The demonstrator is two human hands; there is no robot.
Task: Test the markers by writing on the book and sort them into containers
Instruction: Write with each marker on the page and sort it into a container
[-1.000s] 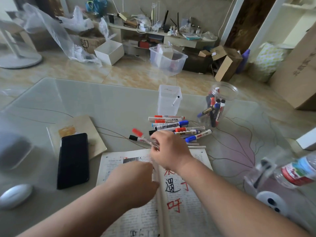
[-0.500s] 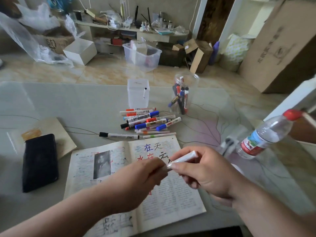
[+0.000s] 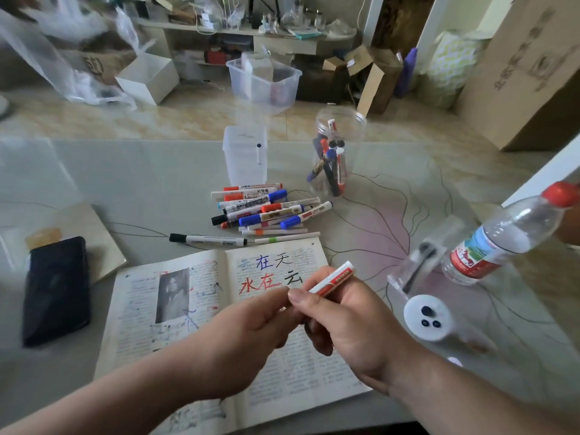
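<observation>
An open book [image 3: 194,312] with red, blue and black characters written on its right page lies at the table's near edge. Above it my right hand [image 3: 348,324] grips a white marker with a red label [image 3: 334,277], barrel pointing up and right. My left hand [image 3: 251,337] pinches that marker's near end, which its fingers hide. A pile of several markers [image 3: 266,210] lies beyond the book, with one black-capped marker [image 3: 207,239] apart at its left. A square clear container [image 3: 246,158] holds one marker. A round clear jar [image 3: 335,155] holds several.
A black phone [image 3: 56,290] rests on a tan booklet at the left. A water bottle [image 3: 508,233] with a red cap, a small clear container [image 3: 420,262] and a white round lid [image 3: 428,317] sit at the right. Boxes and bins crowd the floor beyond the glass table.
A second ago my right hand was at the marker pile. Both hands have since come back over the book with the marker between them, and the view has swung right.
</observation>
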